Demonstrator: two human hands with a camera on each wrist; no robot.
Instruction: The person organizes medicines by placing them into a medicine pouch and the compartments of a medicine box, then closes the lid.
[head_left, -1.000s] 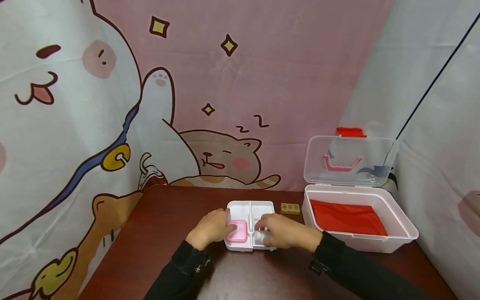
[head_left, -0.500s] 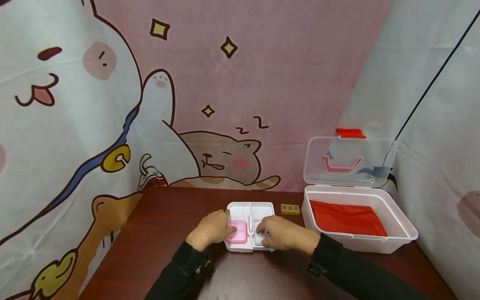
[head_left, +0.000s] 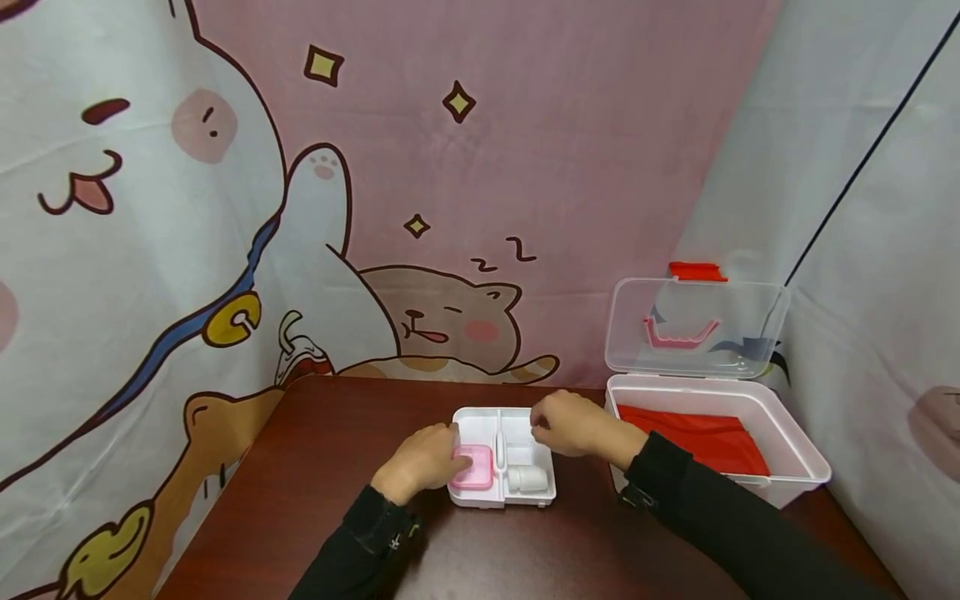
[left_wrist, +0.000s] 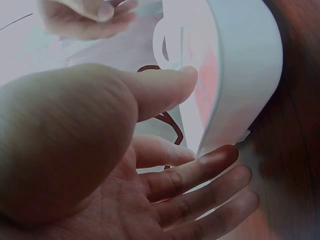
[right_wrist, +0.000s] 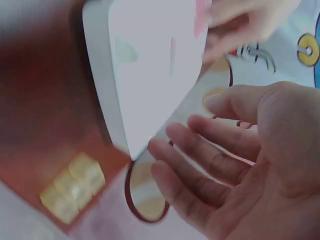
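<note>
A white divided tray (head_left: 517, 502) stands on the table, with a pink square box (head_left: 474, 472) in its near left compartment and a small white cylinder (head_left: 528, 478) lying in the near right one. At the tray's left wall, my left hand (head_left: 420, 461) holds the edge, thumb over the rim and fingers outside. My right hand (head_left: 572, 423) hovers by the far right corner, its fingers loosely bent around nothing in the right wrist view. That view also shows a yellow segmented pill case (right_wrist: 73, 188) on the table beside the tray; in the head view the right hand hides it.
To the right stands a pale pink storage bin (head_left: 795, 477) with a folded red cloth (head_left: 705, 437) inside. Its clear lid (head_left: 693, 325) is raised at the back. A printed curtain (head_left: 585, 167) hangs behind the dark red wooden table (head_left: 330, 450).
My right hand has let go of the white cylinder, leaving it in the near right compartment, and moved up towards the far right corner. My left hand has stayed at the tray's left edge.
</note>
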